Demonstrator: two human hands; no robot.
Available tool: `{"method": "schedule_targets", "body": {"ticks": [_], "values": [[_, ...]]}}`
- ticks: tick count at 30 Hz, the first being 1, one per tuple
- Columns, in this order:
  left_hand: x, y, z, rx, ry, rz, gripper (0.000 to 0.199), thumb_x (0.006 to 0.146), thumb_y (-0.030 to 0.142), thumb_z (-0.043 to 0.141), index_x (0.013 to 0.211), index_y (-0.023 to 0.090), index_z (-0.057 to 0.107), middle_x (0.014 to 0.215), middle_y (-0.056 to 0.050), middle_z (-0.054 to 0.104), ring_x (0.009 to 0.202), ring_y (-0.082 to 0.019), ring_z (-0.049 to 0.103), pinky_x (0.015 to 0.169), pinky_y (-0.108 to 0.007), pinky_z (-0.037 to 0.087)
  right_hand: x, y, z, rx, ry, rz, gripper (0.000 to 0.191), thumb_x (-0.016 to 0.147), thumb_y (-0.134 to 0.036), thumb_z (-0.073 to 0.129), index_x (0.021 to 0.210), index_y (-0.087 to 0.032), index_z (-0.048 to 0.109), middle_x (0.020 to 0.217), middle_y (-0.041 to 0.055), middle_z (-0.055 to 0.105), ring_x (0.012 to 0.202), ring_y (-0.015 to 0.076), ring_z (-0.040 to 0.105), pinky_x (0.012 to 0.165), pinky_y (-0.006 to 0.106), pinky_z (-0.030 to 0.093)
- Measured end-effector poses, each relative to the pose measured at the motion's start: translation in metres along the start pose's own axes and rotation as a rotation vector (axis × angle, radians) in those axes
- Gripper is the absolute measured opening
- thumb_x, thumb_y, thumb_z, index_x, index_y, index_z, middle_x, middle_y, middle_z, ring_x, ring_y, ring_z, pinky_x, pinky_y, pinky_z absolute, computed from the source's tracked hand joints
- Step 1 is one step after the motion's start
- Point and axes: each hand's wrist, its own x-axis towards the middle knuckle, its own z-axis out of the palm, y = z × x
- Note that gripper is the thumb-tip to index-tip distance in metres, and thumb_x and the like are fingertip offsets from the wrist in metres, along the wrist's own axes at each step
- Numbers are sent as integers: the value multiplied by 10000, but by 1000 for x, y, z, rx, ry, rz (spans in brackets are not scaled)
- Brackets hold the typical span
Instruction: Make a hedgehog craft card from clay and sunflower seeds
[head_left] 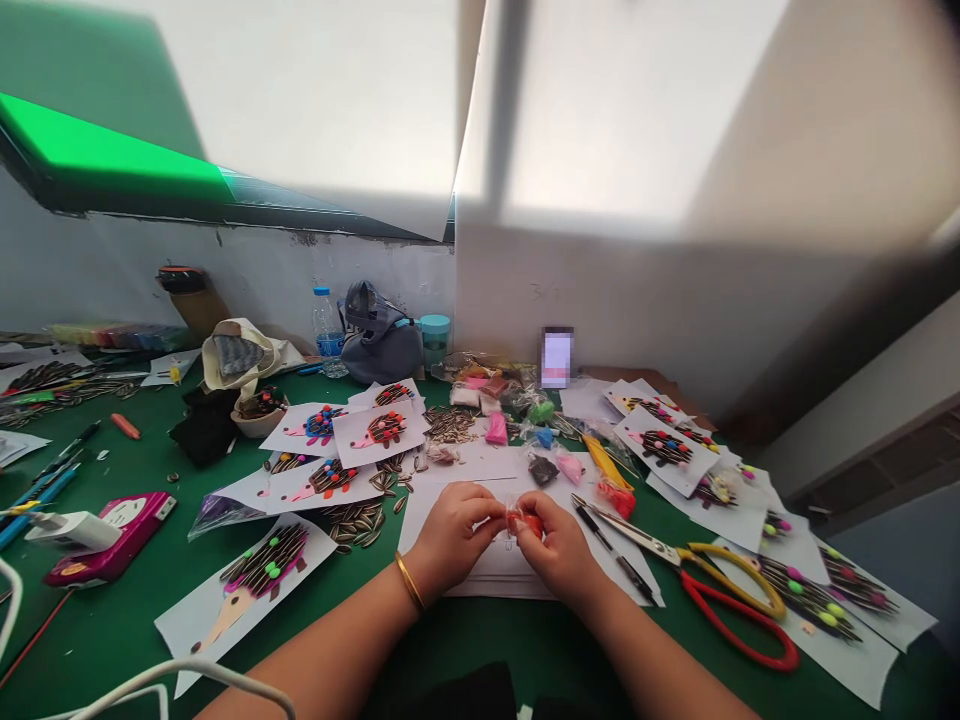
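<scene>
A small clear plastic bag of red modelling clay [528,523] is held between both hands over a stack of white paper [480,582]. My left hand [456,535] pinches the clear edge of the bag with its thumb and fingertips. The fingers of my right hand [559,545] are closed around the red clay. Close beyond the hands lie bagged lumps of black clay [543,470] and pink clay [570,468]. A pen [619,555] and large scissors [705,580] with yellow and red handles rest right of my right hand.
Paper hedgehogs with sunflower-seed spines lie left [259,580] and right [667,450]. Loose sunflower seeds [360,522] are scattered on the green table. A magenta power strip [112,540] with a white charger and cables stands left. A phone [556,357] leans against the wall.
</scene>
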Motion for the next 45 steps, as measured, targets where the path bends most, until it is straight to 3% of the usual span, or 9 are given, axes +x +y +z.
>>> {"method": "schedule_targets", "body": {"ticks": [7, 16, 26, 34, 39, 45], "values": [[1, 3, -3, -25, 80, -39, 107, 877, 241, 615, 906, 227, 717, 848, -49, 691, 842, -188, 614, 805, -336, 479, 2, -2, -2, -39, 57, 40, 153, 876, -349, 522, 824, -206, 542, 664, -37, 483, 612, 125, 449, 575, 230, 382], [4, -5, -3, -350, 36, -180, 185, 894, 284, 596, 1014, 245, 731, 898, -43, 694, 845, -167, 640, 783, -295, 511, 3, 7, -2, 25, 62, 72, 188, 901, -385, 514, 879, -202, 552, 702, -19, 562, 647, 137, 518, 622, 247, 409], [7, -11, -7, -575, 35, -462, 206, 738, 369, 747, 723, 172, 688, 701, -12, 672, 674, -154, 615, 659, -265, 499, 4, 8, -6, 82, 58, 116, 230, 903, -430, 529, 900, -202, 555, 710, -21, 566, 678, 145, 541, 653, 256, 414], [7, -13, -5, -612, 49, -468, 236, 768, 333, 717, 959, 199, 749, 977, -76, 733, 927, -220, 666, 854, -337, 515, 5, 13, -6, 121, 57, 121, 228, 905, -432, 528, 897, -206, 554, 707, -22, 552, 673, 148, 534, 636, 258, 401], [7, -14, 0, -811, 82, -519, 265, 739, 334, 757, 956, 194, 697, 919, -54, 740, 896, -211, 684, 823, -333, 538, 5, 14, -7, 115, 57, 117, 228, 908, -429, 523, 911, -204, 562, 722, -17, 565, 680, 149, 535, 640, 260, 398], [9, -9, -5, -729, 67, -547, 220, 788, 370, 706, 894, 177, 712, 855, -53, 736, 841, -197, 674, 789, -313, 530, 5, 12, -6, 121, 53, 129, 236, 904, -438, 522, 905, -204, 557, 718, -16, 566, 671, 148, 525, 629, 260, 393]]}}
